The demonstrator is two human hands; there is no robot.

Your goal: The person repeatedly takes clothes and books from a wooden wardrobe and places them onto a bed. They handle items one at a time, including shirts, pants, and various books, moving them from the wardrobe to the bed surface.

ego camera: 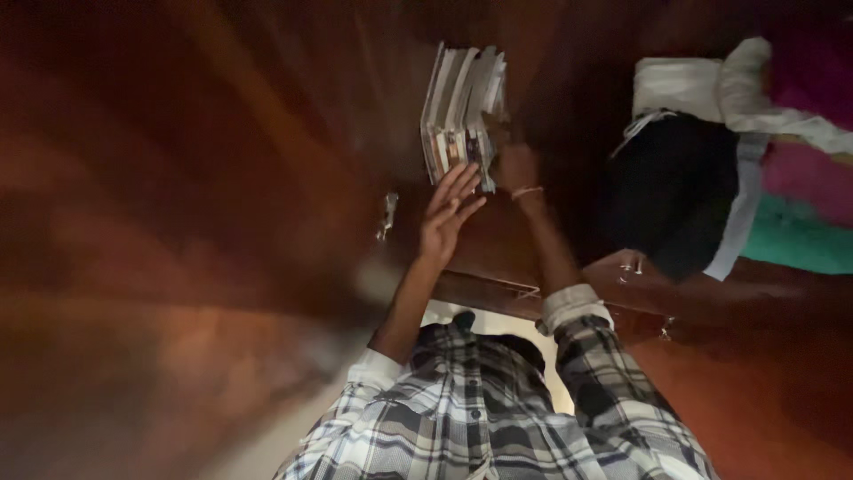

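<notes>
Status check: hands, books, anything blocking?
Left hand open, fingers spread against the stack of books. Right hand at the stack's lower edge, grip unclear. Folded clothes off to the side, not in the way.

I see dark reddish wood panelling (222, 133) filling the left of the frame. At the upper right, white cloth (684, 84) lies over a black bundle (675, 191), with pink fabric (809, 173) and teal fabric (800, 236) beside it.

A plaid shirt (498, 418) in grey, white and black, cuffs rolled; thin wristband (526, 190) on one wrist.
</notes>
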